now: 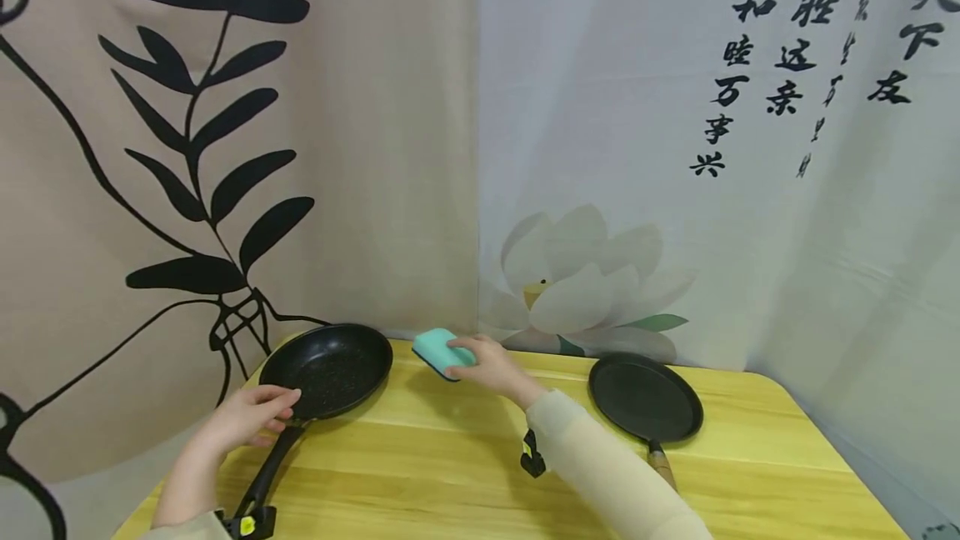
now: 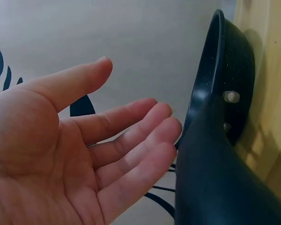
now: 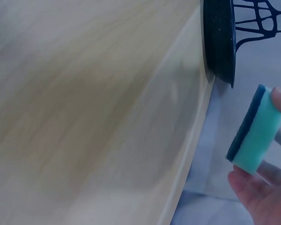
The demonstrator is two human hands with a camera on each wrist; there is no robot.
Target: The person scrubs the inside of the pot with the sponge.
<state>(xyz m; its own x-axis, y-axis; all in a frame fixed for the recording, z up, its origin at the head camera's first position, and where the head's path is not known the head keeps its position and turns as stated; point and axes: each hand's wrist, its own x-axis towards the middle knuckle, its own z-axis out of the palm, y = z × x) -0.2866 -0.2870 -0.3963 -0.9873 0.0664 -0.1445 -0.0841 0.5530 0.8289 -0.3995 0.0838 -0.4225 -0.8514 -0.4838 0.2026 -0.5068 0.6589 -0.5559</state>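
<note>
A yellow wood-grain table spans the bottom of the head view, its far-right corner rounded. On it, at lower left, sits a black frying pan, its black handle angled toward the bottom edge; at lower right lies a shallow black crepe pan with a brown handle.

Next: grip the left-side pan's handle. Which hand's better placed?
Probably the left hand: it's empty and right beside the handle. The right hand is farther off and holds the sponge.
</note>
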